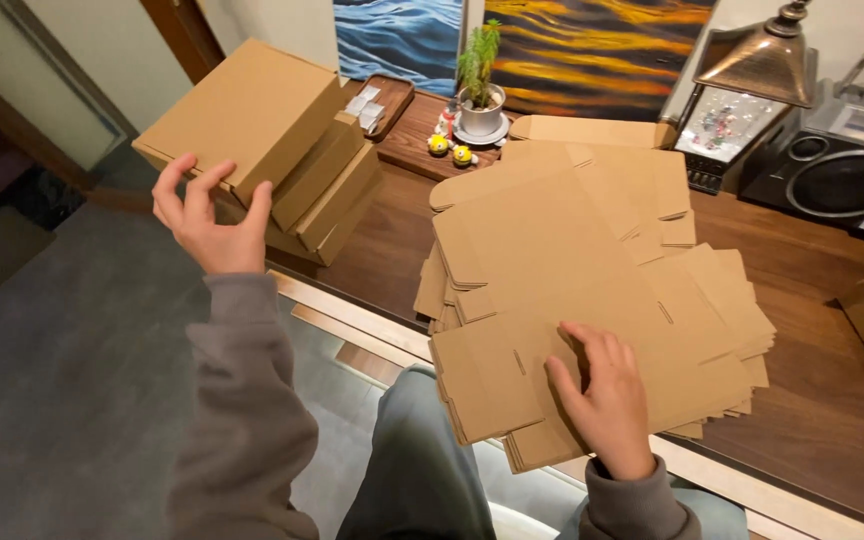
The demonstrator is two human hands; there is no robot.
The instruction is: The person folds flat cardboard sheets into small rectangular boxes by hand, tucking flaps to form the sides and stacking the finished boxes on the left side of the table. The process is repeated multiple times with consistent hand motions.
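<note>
Flat cardboard sheets (592,300) lie stacked on the wooden table (832,400), near the edge. The right hand (602,395) presses flat on top, fingers spread, steadying the stack. The left hand (207,215), fingers apart, touches the folded boxes (272,140).

A lived-in home room, used for packing. A dark wooden table (832,400) carries a small potted plant (479,85) at twelve o'clock, a lantern-style lamp (747,90) and a boombox radio (837,165) at two o'clock. Two wave paintings (592,50) lean behind; grey carpet (62,380) spreads at eight o'clock.
</note>
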